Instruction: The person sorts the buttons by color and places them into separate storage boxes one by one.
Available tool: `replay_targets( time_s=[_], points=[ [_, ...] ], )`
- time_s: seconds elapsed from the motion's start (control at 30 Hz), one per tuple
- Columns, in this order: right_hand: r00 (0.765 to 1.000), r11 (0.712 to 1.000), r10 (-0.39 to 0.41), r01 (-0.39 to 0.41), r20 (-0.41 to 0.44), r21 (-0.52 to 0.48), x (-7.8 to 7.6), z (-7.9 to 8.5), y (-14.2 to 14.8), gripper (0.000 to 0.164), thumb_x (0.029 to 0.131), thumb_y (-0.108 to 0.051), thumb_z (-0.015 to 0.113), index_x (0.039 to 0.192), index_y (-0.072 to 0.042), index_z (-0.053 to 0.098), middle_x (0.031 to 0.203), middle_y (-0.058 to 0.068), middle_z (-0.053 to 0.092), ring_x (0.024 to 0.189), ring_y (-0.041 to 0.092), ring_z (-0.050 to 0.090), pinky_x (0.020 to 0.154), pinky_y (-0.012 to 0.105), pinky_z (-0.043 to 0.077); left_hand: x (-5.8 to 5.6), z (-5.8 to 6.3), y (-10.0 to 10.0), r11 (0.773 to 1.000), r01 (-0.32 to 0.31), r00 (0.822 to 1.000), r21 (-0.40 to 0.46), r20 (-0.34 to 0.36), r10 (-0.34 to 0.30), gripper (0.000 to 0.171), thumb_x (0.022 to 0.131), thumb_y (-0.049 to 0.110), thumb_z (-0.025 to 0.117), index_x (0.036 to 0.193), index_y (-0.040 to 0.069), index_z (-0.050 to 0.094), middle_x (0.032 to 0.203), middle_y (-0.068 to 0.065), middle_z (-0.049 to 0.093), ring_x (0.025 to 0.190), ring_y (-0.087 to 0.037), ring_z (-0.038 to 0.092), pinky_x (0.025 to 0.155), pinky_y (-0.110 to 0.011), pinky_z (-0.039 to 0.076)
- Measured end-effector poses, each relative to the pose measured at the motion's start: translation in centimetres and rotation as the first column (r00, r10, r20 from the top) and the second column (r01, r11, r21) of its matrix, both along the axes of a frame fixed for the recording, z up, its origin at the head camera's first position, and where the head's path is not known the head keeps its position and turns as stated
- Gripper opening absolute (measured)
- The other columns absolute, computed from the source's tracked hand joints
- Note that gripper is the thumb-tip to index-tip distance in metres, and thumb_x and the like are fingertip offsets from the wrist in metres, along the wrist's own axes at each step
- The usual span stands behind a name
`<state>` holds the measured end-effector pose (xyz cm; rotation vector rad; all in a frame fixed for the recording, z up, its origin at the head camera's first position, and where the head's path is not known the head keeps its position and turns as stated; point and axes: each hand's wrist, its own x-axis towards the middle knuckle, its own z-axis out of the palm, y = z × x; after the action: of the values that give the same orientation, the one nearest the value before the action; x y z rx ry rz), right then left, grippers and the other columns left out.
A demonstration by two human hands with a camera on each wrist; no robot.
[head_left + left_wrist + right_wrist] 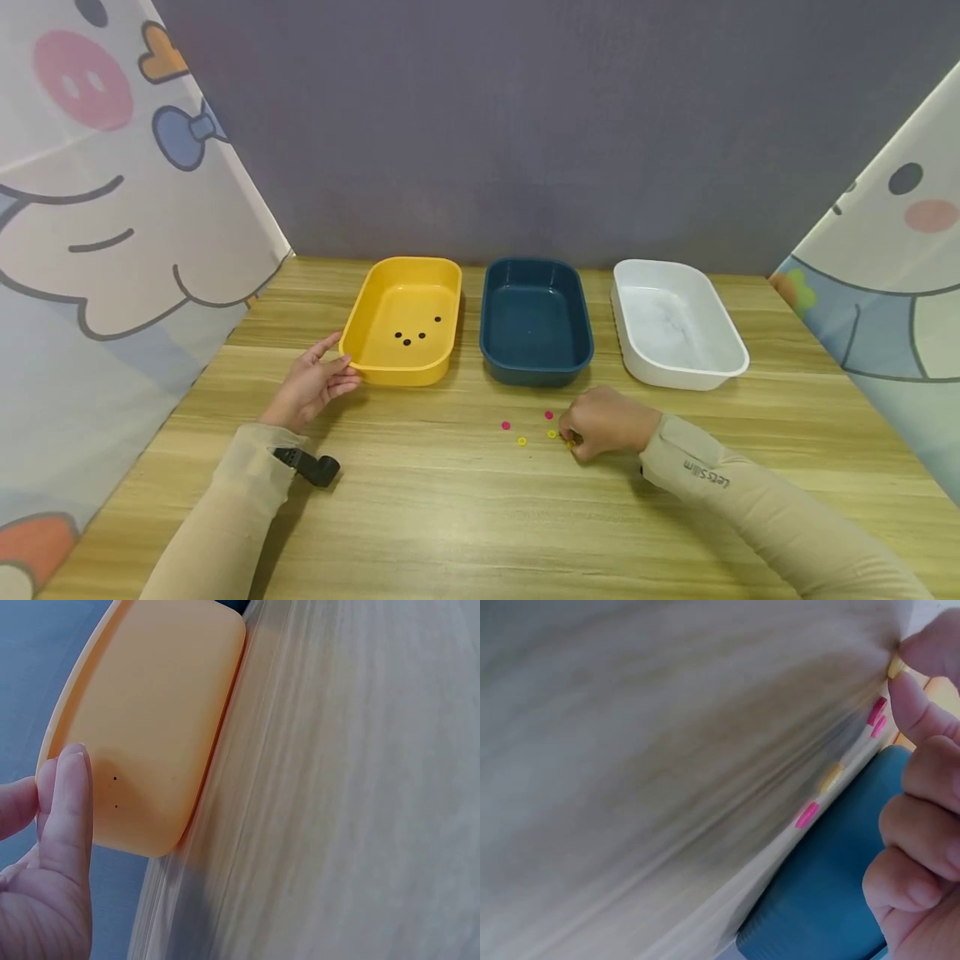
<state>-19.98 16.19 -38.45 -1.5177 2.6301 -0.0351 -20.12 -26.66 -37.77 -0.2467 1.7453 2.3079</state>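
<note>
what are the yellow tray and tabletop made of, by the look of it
The yellow tray is probably molded plastic with a satin finish: rounded corners, soft sheen. The tabletop looks like wood, slightly glossy, with streaky grain; it could be printed laminate.

A dark grey wall [562, 125] fills the top middle of the head view. A cartoon panel [180, 275] with a pink oval and blue bow covers the left side; a second panel [900, 275] slants down the right. A wood-grain table [420, 517] spreads across the bottom, faintly glossy at lower centre.
</note>
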Motion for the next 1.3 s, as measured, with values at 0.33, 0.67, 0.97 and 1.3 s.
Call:
replay_targets(
  time_s=[0.33,0.67,0.97,1.3],
  points=[
    [0.999,1.0,-0.013,0.014,0.041,-0.019,0.2,0.5,-0.1,0.01,0.064,-0.013,0.069,0.067,-0.021,0.064,0.061,-0.018,0.053,0.055,-0.002,0.044,0.049,0.017,0.04,0.0,-0.2,0.2,1.0,0.001,1.0,-0.025,0.003,-0.001,0.065,0.101,0.0,0.042,0.155,0.01,0.007,0.072,-0.005,0.064,0.063,-0.013,0.067,0.069,-0.026,0.06],
    [0.994,0.99,-0.108,0.109,0.022,-0.093,-0.5,3.0,0.3,0.008,0.067,-0.015,0.07,0.074,-0.018,0.07,0.063,-0.014,0.055,0.054,0.003,0.047,0.046,0.019,0.04,0.1,0.3,0.3,0.999,0.006,1.0,-0.052,0.005,-0.006,0.068,0.1,-0.002,0.044,0.155,0.009,0.004,0.075,-0.006,0.064,0.066,-0.013,0.067,0.072,-0.026,0.059],
    [0.989,0.987,-0.105,0.09,-0.108,-0.135,-1.5,5.3,0.3,0.01,0.065,-0.018,0.073,0.074,-0.02,0.067,0.063,-0.012,0.06,0.051,0.004,0.046,0.043,0.023,0.039,0.3,0.7,0.1,0.999,-0.004,0.999,-0.055,0.033,0.006,0.069,0.1,-0.003,0.042,0.154,0.01,0.002,0.074,-0.006,0.065,0.066,-0.012,0.067,0.071,-0.024,0.059],
    [0.978,0.984,-0.092,0.061,-0.187,-0.167,-2.7,6.2,0.5,0.007,0.069,-0.013,0.072,0.074,-0.017,0.069,0.064,-0.008,0.062,0.048,0.002,0.042,0.041,0.021,0.039,0.0,0.8,0.1,0.999,-0.004,1.0,-0.035,0.028,0.005,0.067,0.1,-0.002,0.041,0.155,0.01,0.003,0.074,-0.006,0.064,0.065,-0.012,0.066,0.071,-0.024,0.059]
  ],
)
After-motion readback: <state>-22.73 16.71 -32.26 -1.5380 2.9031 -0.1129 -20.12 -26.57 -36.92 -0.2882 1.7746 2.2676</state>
